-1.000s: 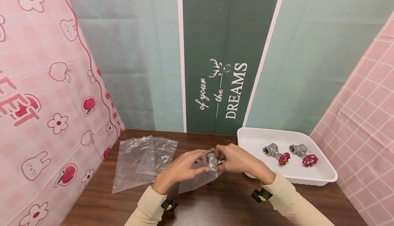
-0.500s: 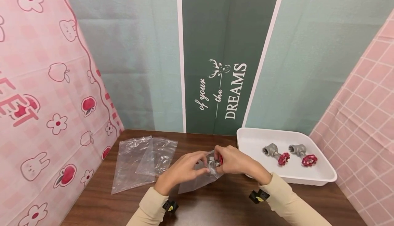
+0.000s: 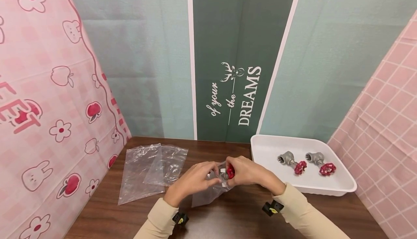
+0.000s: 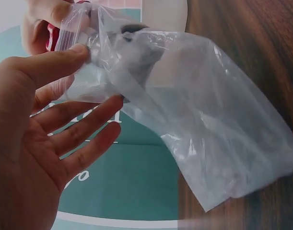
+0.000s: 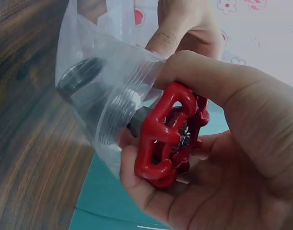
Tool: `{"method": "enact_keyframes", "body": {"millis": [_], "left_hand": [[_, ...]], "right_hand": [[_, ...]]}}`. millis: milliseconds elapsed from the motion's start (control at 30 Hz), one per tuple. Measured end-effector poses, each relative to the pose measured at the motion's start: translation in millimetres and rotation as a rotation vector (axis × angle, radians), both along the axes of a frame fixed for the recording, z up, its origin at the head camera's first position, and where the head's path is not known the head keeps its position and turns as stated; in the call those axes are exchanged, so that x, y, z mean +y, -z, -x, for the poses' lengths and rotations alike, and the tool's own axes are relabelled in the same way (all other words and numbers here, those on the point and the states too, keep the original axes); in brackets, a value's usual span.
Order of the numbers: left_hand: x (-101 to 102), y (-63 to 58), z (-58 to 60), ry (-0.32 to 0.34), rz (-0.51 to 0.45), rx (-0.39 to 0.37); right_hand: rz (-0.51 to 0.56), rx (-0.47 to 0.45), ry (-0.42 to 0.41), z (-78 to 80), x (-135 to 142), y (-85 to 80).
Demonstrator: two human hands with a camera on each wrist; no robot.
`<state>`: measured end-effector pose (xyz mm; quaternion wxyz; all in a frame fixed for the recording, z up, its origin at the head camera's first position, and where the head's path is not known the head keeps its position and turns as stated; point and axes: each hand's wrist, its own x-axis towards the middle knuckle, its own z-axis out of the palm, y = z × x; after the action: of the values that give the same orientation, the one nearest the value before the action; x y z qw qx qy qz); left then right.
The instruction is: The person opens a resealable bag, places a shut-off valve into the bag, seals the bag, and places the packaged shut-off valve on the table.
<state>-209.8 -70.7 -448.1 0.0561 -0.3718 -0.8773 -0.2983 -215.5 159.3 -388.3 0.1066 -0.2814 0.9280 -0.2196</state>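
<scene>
A clear zip bag (image 4: 218, 124) hangs between the hands above the table, its zip strip at the mouth. Inside it lies the grey metal body of a valve (image 4: 139, 60), seen through the film. The valve's red handwheel (image 5: 156, 139) sticks out of the mouth. My right hand (image 3: 249, 172) holds the valve by this wheel, with the fingers and thumb around it and the bag's edge. My left hand (image 3: 195, 177) pinches the bag near its mouth, thumb on the zip strip; in the left wrist view its other fingers spread below.
To the right stands a white tray (image 3: 332, 188) with two more valves (image 3: 287, 158) with red wheels. Two flat clear bags (image 3: 140, 174) overlap on the left of the brown table (image 3: 221, 217). Patterned cloths hang at the back and both sides.
The valve's body has gone deeper into the bag, towards the left, and its red wheel now shows at the mouth. The right hand has shifted slightly; the left has barely moved.
</scene>
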Motion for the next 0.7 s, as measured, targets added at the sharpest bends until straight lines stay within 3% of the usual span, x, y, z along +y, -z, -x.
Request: {"method": "enact_keyframes", "body": {"millis": [167, 500, 700], "left_hand": [[0.9, 1.2, -0.4, 0.011, 0.007, -0.002], [3.3, 6.1, -0.1, 0.028, 0.005, 0.017], [4.5, 5.4, -3.0, 0.028, 0.007, -0.013]], "right_hand": [[0.004, 0.002, -0.005, 0.9, -1.9, 0.6], [0.021, 0.096, -0.034, 2.1, -4.7, 2.4], [0.012, 0.100, -0.045, 1.2, -4.6, 4.7]]}}
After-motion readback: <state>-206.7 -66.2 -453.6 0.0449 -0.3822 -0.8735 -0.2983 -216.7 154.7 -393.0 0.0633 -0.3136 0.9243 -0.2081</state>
